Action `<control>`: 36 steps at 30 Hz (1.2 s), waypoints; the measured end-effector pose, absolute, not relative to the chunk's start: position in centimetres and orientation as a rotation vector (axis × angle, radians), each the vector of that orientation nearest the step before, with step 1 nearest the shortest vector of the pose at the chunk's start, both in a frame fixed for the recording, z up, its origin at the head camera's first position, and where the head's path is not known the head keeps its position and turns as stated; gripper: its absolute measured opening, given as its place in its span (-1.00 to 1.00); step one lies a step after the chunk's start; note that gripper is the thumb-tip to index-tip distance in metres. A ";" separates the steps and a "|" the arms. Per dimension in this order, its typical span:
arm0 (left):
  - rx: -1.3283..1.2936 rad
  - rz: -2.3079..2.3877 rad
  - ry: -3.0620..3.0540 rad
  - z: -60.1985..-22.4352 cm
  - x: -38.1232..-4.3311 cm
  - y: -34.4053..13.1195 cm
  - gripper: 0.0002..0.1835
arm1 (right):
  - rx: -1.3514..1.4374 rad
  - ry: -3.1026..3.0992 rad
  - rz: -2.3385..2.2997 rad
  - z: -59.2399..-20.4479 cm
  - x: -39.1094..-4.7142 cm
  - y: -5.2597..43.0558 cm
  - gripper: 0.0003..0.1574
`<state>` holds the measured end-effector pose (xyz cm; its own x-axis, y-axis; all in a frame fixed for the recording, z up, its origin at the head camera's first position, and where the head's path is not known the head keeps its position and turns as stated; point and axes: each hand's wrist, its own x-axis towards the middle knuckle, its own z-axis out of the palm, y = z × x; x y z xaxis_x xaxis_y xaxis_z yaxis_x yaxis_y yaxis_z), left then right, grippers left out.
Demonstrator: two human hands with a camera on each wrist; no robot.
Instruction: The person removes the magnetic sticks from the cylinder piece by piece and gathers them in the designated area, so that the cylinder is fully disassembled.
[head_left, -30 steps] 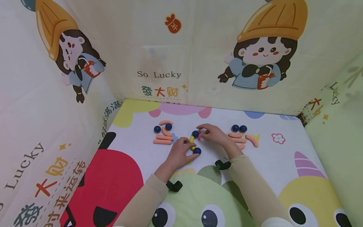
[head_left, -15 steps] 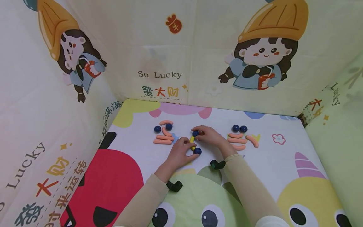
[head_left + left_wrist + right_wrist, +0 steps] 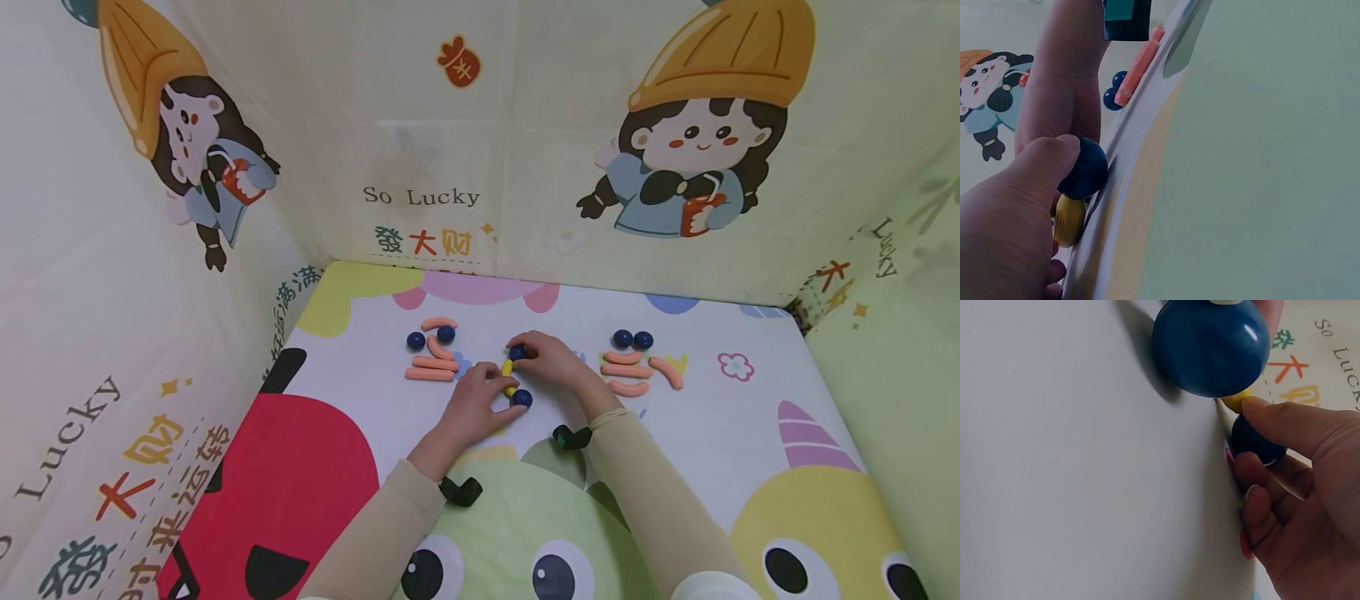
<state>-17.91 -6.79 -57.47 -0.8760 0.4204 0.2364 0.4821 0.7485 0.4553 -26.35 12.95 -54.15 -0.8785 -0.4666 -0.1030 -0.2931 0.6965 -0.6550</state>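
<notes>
In the middle of the table two dark blue balls lie at either end of a short, curved yellow piece [image 3: 507, 367]. My left hand [image 3: 476, 404] pinches the nearer blue ball [image 3: 522, 399] between thumb and index finger. In the left wrist view its thumb presses on that ball [image 3: 1085, 170], and the yellow piece [image 3: 1069, 222] shows ridges. The farther blue ball [image 3: 517, 352] sits in the grip of my right hand [image 3: 558, 362]. The right wrist view shows thumb and curled fingers around this ball [image 3: 1257, 440]; the yellow piece is mostly hidden there.
To the left lie several pink sausage-shaped pieces [image 3: 430, 375] with two blue balls [image 3: 416, 341]. A similar group of pink pieces [image 3: 626, 372] and two blue balls [image 3: 642, 340] lies on the right. Printed cloth walls [image 3: 420, 142] enclose the table's back and sides.
My right hand has moved left, from beside the farther blue ball to a grip around it, and has since stayed nearly still. The left hand keeps its place.
</notes>
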 end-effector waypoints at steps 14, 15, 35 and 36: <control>-0.704 -0.786 -2.864 -57.5 -17.9 -6.7 -0.55 | -0.527 2.667 -0.972 -53.7 -25.8 13.5 -0.57; -0.699 -0.787 -2.874 -57.4 -17.8 -6.6 -0.54 | -0.520 2.671 -0.968 -53.6 -25.8 13.6 -0.55; -0.668 -0.794 -2.919 -57.3 -17.8 -6.7 -0.48 | -0.405 2.731 -1.012 -49.7 -24.0 18.7 -0.42; -0.671 -0.801 -2.916 -57.4 -17.8 -6.6 -0.47 | -0.397 2.727 -1.022 -49.5 -23.9 19.1 -0.42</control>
<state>-17.81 -6.65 -57.35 -0.9053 0.3961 0.1537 0.4190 0.7725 0.4772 -23.86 19.10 -49.47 -0.9435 -0.3179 -0.0938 -0.1780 0.7246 -0.6658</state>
